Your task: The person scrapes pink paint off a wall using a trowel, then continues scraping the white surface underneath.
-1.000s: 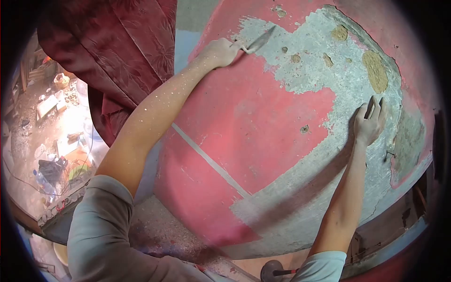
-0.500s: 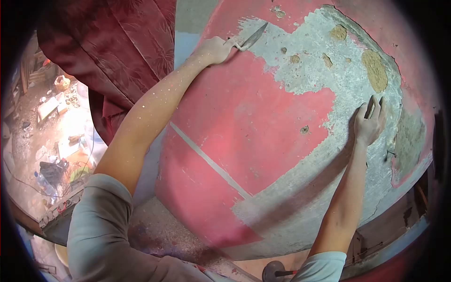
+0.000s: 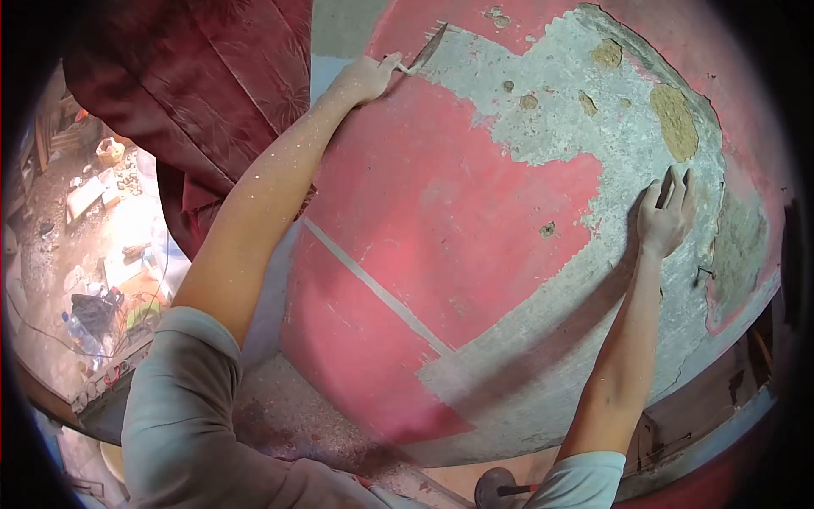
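Observation:
My left hand [image 3: 366, 81] is closed round the handle of a scraper [image 3: 430, 49], reaching to the upper left of the wall. The scraper's thin dark blade lies nearly edge-on against the border between pink paint [image 3: 424, 170] and a bare grey patch [image 3: 551, 110]. On the right, my right hand [image 3: 666, 222] rests on the grey surface with fingers outstretched and holds nothing. Just above its fingertips is a sandy brown filled hole [image 3: 675, 123]. Smaller holes and pits dot the grey area around it.
A dark red curtain [image 3: 203, 93] hangs left of the wall. Beyond it, the bright floor holds rubble, a plastic bottle [image 3: 80, 333] and a dark bag [image 3: 97, 310]. A nail [image 3: 703, 271] sticks out right of my right hand. A cracked ridge runs along the upper right.
My left hand and the scraper have moved left and slightly up, along the edge of the pink paint. My right hand stays in nearly the same place, its fingers spread a little wider.

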`<state>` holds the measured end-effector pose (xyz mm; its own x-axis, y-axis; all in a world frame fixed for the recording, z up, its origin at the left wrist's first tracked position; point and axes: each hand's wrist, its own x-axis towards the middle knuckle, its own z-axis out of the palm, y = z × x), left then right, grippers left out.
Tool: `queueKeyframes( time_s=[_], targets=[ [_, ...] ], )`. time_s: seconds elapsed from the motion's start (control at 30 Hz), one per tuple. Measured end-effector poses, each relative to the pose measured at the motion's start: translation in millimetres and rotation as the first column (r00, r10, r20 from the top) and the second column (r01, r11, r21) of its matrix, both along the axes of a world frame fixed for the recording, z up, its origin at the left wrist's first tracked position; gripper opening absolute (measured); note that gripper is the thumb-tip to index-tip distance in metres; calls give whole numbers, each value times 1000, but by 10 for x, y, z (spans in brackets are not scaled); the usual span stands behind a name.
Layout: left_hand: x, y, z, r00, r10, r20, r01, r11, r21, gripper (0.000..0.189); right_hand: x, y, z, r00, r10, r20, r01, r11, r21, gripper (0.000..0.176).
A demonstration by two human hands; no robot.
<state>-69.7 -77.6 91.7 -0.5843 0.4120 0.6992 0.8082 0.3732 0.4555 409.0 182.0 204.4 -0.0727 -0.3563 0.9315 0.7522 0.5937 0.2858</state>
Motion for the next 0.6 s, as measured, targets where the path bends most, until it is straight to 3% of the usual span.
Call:
queueKeyframes(
  time_s=[0.03, 0.1, 0.2, 0.23, 0.33, 0.37, 0.47, 0.5, 0.6],
  targets=[
    [179, -53, 80, 993, -15, 113, 12, 1000, 23, 45, -5, 0, 2, 1000, 5, -4, -5, 1000, -1, 43],
    [-42, 90, 19, 997, 7, -72, -8, 1000, -14, 48, -16, -3, 10, 1000, 4, -1, -4, 1000, 14, 43],
    [-65, 14, 12, 1000, 7, -8, -7, 1000, 7, 50, 4, 6, 13, 1000, 3, 15, -4, 999, 37, 43],
    [-165, 10, 25, 992, -46, 117, 33, 994, 108, 48, 2, 11, 16, 1000, -16, 10, 15, 999, 32, 43],
    [-108, 55, 19, 990, -55, 133, 38, 991, 125, 75, -13, -6, 3, 1000, 14, -4, -14, 1000, 9, 43],
    [-66, 68, 5, 995, -38, 96, 34, 998, 45, 74, -20, -8, 0, 1000, 6, -12, -6, 1000, 6, 42],
    [-85, -32, -23, 988, -74, 133, 55, 988, 142, 75, -13, -7, 1, 1000, 25, -2, -25, 999, 27, 42],
    [-28, -89, 8, 939, -127, 321, 65, 978, 199, 74, 0, -2, 23, 1000, 1, 14, -2, 998, 56, 42],
    [121, -40, -23, 987, -32, 159, 17, 995, 98, 71, -9, -6, 10, 1000, 14, -6, -14, 1000, 27, 42]
  ],
)
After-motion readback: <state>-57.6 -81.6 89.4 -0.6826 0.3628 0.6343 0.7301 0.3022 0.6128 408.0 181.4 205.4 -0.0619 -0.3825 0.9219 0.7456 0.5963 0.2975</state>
